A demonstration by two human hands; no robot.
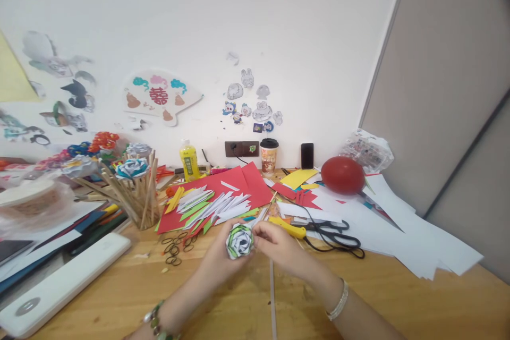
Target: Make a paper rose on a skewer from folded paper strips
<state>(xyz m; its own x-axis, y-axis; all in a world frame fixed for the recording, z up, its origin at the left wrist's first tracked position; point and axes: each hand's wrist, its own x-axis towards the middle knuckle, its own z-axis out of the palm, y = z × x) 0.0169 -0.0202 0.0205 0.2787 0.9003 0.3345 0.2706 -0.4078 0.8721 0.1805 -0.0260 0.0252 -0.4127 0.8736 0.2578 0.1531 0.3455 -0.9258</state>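
A folded paper flower [240, 240], white with green edges, faces up toward me above the wooden table. My left hand [221, 249] is closed around its left side and underside. At the flower's right edge, my right hand [274, 241] has its fingers pinched together, with a white paper strip [262, 216] rising beside the fingertips. Whether the strip is in that pinch or behind it I cannot tell. A long narrow pale strip [272, 297] lies on the table below my hands. The flower's back is hidden by my left hand.
Red sheets [223, 183] with piles of cut paper strips [215, 206] lie beyond my hands. Scissors [334, 235] and a yellow-handled tool [287, 227] are at right, near a red balloon [342, 175]. Wooden sticks [139, 196], rubber bands [173, 249] and a white device [67, 281] are left.
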